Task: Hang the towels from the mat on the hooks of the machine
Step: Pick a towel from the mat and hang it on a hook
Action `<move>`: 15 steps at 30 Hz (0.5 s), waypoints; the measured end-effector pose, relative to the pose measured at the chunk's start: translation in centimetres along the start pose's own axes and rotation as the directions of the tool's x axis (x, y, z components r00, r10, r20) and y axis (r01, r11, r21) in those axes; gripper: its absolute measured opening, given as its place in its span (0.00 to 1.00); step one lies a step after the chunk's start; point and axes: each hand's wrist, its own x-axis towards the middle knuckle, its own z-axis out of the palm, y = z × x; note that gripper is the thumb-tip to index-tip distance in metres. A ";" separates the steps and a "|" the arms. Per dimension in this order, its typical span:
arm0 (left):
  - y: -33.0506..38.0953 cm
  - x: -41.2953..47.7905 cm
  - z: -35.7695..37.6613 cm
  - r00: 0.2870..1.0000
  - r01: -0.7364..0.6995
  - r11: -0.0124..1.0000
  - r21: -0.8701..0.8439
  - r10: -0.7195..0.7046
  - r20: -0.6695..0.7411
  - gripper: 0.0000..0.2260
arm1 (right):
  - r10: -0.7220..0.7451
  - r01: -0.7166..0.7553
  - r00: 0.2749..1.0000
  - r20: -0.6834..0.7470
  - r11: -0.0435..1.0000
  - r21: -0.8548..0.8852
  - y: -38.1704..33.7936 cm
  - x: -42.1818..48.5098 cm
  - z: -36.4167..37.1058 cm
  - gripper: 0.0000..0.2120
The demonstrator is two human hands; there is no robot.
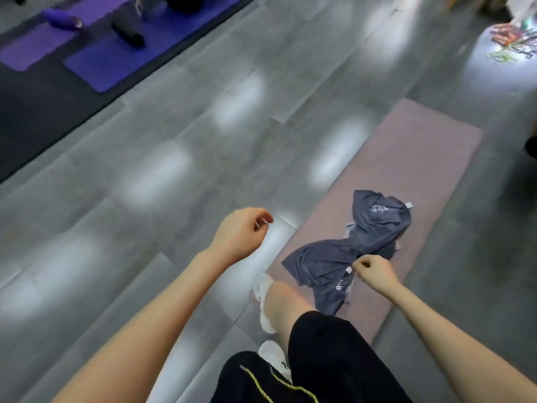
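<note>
The weak point here is the grip. The right hand (374,271) has only a fingertip pinch on the near edge of the dark grey towels (369,228), right beside a small white tag (349,270). The cloth lies in a twisted, crumpled heap on the pinkish mat (421,158). It looks like two towels wound into each other, though I can't be sure they aren't one. If she lifts from that one corner, I'd expect the rest to trail up with it. Either the thin hold slips, or the far piece comes along for a bit and drops onto the grey floor (174,141). The near end of the heap also lies close to her bare knee and the white shoe (263,301) by the mat's corner, so a step forward could pin or drag it. The machine and its hooks are nowhere in view, so the towels would have to be carried some way, and a loose tail could catch underfoot.

As for her arms, both reach forward and down, well apart. The right wrist is bent inward over the mat, thumb and forefinger nipped on the cloth, the other fingers curled. The left hand (241,231) hangs over bare floor to the left of the mat. Its fingers are loosely curled, it holds nothing, and it touches neither towel nor mat.
</note>
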 end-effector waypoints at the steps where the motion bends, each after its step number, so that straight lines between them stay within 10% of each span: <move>1: -0.4 1.9 -0.4 0.999 -0.027 1.000 0.004 0.027 0.020 0.10 | 0.047 -0.046 0.999 -0.017 0.998 0.030 -0.2 1.0 0.2 0.10; 15: -0.8 38.4 -3.6 0.830 -0.456 0.876 0.155 0.356 0.429 0.10 | 0.545 -0.460 0.834 -0.089 0.775 0.433 -6.1 22.5 -2.7 0.14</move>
